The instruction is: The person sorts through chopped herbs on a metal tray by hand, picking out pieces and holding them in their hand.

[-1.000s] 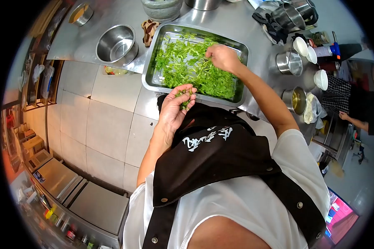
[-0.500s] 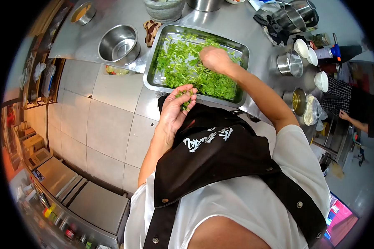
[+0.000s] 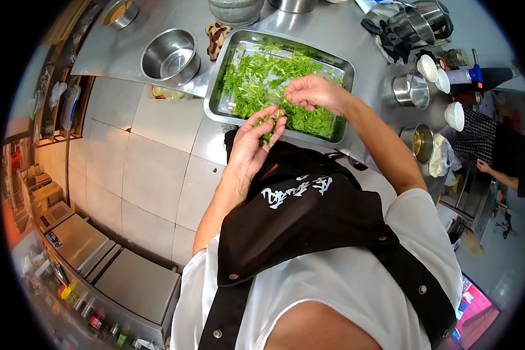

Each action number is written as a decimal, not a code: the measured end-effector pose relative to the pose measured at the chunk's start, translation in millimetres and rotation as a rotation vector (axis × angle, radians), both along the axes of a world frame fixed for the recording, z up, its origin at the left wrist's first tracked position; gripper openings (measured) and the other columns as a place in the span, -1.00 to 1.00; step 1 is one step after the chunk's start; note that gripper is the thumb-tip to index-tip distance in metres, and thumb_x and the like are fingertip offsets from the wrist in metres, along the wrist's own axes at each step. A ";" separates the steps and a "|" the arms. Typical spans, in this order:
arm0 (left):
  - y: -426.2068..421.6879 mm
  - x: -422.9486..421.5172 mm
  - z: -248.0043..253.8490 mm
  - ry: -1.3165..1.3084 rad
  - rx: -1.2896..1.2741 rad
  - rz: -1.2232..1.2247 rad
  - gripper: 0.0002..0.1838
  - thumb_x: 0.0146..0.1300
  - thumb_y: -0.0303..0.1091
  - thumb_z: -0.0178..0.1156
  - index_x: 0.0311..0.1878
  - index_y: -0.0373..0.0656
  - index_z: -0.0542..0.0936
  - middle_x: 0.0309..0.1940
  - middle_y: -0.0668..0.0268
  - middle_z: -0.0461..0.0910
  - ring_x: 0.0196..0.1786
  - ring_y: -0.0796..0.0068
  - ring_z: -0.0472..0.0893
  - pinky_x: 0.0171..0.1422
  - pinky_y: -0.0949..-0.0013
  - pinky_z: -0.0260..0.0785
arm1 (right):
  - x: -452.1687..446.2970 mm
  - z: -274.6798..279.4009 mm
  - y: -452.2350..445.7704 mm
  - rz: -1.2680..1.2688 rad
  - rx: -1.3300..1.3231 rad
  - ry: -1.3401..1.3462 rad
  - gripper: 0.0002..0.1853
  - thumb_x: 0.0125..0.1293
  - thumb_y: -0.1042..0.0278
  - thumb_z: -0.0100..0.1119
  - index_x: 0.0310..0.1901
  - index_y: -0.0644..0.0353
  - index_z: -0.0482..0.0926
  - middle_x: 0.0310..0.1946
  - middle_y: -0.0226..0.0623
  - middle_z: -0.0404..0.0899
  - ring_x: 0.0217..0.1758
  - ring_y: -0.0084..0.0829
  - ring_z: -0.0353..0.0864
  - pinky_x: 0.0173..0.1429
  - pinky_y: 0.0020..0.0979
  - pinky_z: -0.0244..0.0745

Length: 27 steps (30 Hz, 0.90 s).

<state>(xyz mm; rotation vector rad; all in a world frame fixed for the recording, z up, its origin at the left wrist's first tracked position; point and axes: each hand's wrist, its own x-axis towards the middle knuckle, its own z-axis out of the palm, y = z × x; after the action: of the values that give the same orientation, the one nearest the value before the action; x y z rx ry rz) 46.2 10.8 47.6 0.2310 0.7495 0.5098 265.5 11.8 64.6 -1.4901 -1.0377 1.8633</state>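
A rectangular metal tray [image 3: 214,96] holds chopped green herbs [image 3: 280,67] spread across its bottom. At the tray's near edge, my left hand [image 3: 255,140] is palm up, its fingers curled round a small bunch of herbs [image 3: 266,135]. My right hand [image 3: 315,94] is over the tray, just right of my left fingertips. Its thumb and fingers are pinched together; what they hold, if anything, is too small to make out.
An empty metal pot [image 3: 170,56] stands left of the tray, beside a patterned cloth [image 3: 217,39]. A stone mortar [image 3: 235,11] is behind. Pots and white bowls [image 3: 454,116] line the right side. Another person's hand [image 3: 483,165] shows at far right.
My right hand has come from the middle of the herbs toward my left hand, and its fingertips now show. My left hand keeps its bunch. The view has shifted slightly.
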 end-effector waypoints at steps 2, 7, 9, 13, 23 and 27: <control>-0.5 1.2 0.2 -0.009 -0.008 0.011 -0.63 0.24 -0.58 0.09 0.14 -0.24 0.44 -0.04 0.20 0.56 -0.03 0.42 0.58 0.14 0.40 0.45 | -6.6 6.8 -5.0 0.043 0.029 -0.026 -0.89 0.21 0.38 0.15 -0.27 0.20 0.58 -0.51 -0.56 0.47 -0.54 -0.77 0.29 -0.48 -0.68 0.18; -1.8 -0.5 0.2 -0.035 -0.011 0.032 -0.64 0.24 -0.59 0.09 0.13 -0.23 0.45 -0.05 0.21 0.55 -0.01 0.40 0.58 0.14 0.39 0.46 | -11.7 1.9 -9.9 0.136 0.253 -0.051 -0.85 0.25 0.43 0.13 -0.20 0.27 0.61 -0.33 -0.45 0.59 -0.29 -0.64 0.49 -0.17 -0.56 0.39; -2.5 -2.0 -0.6 -0.047 -0.009 0.035 -0.63 0.23 -0.59 0.10 0.13 -0.24 0.45 -0.05 0.21 0.55 -0.02 0.40 0.57 0.13 0.39 0.46 | -12.4 2.1 -12.1 0.154 0.337 -0.115 -0.85 0.23 0.43 0.13 -0.22 0.27 0.63 -0.35 -0.39 0.62 -0.31 -0.61 0.50 -0.16 -0.52 0.41; -4.0 -3.6 -9.2 -0.015 -0.021 0.036 -0.66 0.22 -0.58 0.12 0.09 -0.23 0.47 -0.10 0.22 0.56 -0.10 0.45 0.58 0.04 0.43 0.49 | -16.8 16.5 -17.7 0.298 0.515 -0.222 -0.83 0.24 0.41 0.13 -0.19 0.24 0.65 -0.40 -0.39 0.63 -0.35 -0.64 0.48 -0.22 -0.53 0.39; -6.3 -23.2 -16.5 0.003 -0.050 0.075 -0.68 0.22 -0.61 0.10 0.05 -0.24 0.48 -0.14 0.22 0.56 -0.20 0.49 0.55 -0.08 0.45 0.48 | 66.7 -26.2 10.9 -0.067 0.337 -0.652 -0.73 0.27 0.40 0.06 -0.01 0.15 0.58 -0.41 -0.50 0.51 -0.37 -0.76 0.39 -0.38 -0.64 0.31; -5.9 -32.1 -18.4 -0.025 -0.032 0.083 -0.70 0.21 -0.62 0.11 0.03 -0.22 0.49 -0.13 0.24 0.57 -0.18 0.51 0.55 -0.05 0.45 0.45 | 58.1 -27.9 18.6 -0.222 0.260 -0.370 -0.58 0.23 0.47 0.02 0.16 0.17 0.42 -0.30 -0.43 0.50 -0.32 -0.67 0.43 -0.31 -0.61 0.34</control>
<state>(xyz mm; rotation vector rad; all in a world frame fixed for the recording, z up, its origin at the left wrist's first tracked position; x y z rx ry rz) 14.1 4.9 29.1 0.1641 0.7447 0.5781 323.6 30.4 36.7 -1.7452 -1.1719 1.2750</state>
